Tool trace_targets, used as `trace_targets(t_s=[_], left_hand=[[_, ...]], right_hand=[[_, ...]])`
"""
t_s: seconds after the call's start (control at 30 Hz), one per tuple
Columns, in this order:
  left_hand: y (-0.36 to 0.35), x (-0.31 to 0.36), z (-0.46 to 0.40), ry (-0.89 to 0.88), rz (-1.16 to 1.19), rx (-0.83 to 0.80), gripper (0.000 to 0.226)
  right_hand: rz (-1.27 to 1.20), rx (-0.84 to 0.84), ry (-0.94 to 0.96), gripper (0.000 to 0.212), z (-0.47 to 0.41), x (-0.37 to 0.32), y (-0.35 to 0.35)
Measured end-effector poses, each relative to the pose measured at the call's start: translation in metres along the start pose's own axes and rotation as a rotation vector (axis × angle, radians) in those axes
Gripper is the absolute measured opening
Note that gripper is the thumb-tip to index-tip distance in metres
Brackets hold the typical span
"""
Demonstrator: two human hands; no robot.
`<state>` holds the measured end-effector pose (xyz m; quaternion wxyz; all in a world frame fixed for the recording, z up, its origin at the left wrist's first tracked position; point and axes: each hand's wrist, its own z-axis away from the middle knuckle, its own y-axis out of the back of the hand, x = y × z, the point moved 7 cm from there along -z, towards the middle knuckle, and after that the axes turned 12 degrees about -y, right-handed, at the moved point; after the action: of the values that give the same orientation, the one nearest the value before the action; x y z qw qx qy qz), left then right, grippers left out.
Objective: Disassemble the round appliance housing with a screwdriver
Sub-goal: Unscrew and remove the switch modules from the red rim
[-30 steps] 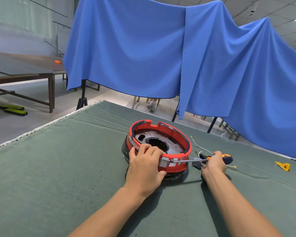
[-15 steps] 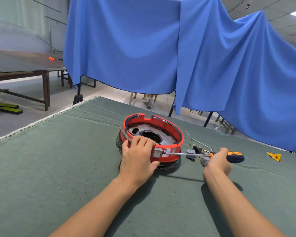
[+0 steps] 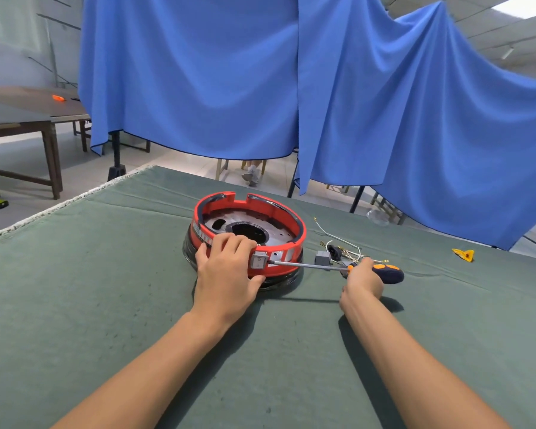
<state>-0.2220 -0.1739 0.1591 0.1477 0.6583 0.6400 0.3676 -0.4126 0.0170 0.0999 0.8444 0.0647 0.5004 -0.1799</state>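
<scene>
red plastic forms the upper ring of the round housing (image 3: 249, 226), which sits on a black base near the middle of the green table cloth (image 3: 75, 289). the metal plate inside the ring is exposed. the left hand (image 3: 226, 274) rests on the near rim, fingers curled together over the edge and thumb against the outer wall, just beside the grey switch (image 3: 258, 261). the right hand (image 3: 361, 281) grips the screwdriver (image 3: 338, 267) by its dark and orange handle; the fingers wrap the handle, though their exact lie is hidden behind the back of the hand. the shaft runs nearly level, and its tip meets the housing wall right beside the switch. loose wires (image 3: 341, 243) and a small grey block (image 3: 322, 259) lie on the cloth behind the shaft.

risk assessment: the tip is aimed sideways toward the left hand. if it slips from its seat under push, it probably travels toward the left thumb. a light housing on cloth may slide or rotate if the left hand eases its hold. prying against the plastic may crack the ring or the switch frame. the shaft may snag the wires.
</scene>
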Motion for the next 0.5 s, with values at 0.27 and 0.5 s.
trace_targets(t_s=[0.27, 0.5], left_hand=[[-0.001, 0.000, -0.001, -0.024, 0.021, -0.019, 0.047], [-0.002, 0.002, -0.001, -0.045, -0.013, -0.031, 0.046]], right_hand=[[0.120, 0.050, 0.054, 0.033, -0.006, -0.009, -0.029], [0.156, 0.062, 0.083, 0.033, -0.001, -0.014, -0.045]])
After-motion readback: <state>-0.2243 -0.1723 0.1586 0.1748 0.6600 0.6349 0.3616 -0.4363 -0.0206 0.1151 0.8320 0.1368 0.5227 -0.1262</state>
